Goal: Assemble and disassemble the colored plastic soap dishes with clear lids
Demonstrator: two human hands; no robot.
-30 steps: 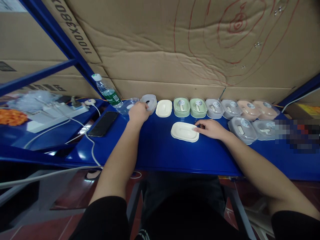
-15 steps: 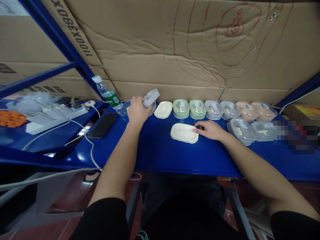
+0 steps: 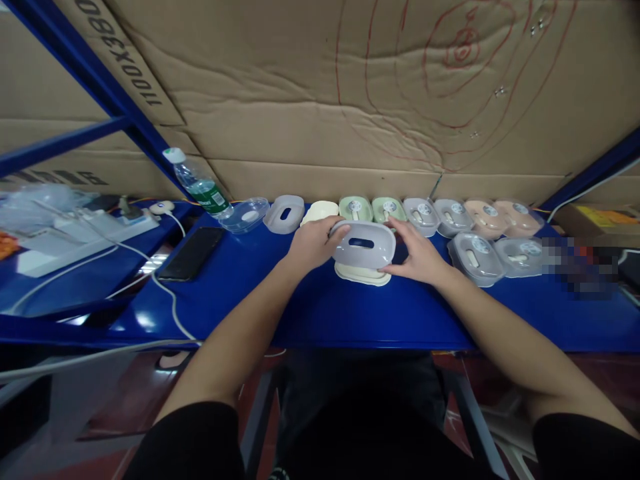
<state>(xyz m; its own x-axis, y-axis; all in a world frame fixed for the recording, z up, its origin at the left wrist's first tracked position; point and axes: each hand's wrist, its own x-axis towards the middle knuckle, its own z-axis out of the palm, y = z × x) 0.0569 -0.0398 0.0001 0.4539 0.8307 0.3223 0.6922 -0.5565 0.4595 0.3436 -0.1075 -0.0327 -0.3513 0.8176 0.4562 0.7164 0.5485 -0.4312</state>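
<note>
Cardboard-backed blue counter (image 3: 320,313). Grey slotted tray (image 3: 363,245), lifted from the far-left row a moment ago, now sits between both hands, left hand (image 3: 313,243) and right hand (image 3: 417,253) gripping its ends just above the cream base (image 3: 363,275), apparently for fitting.

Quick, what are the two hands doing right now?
Left hand: closed on the left end of the grey slotted insert, above the cream tray.
Right hand: fingers on the insert's right end, steadying it.
</note>
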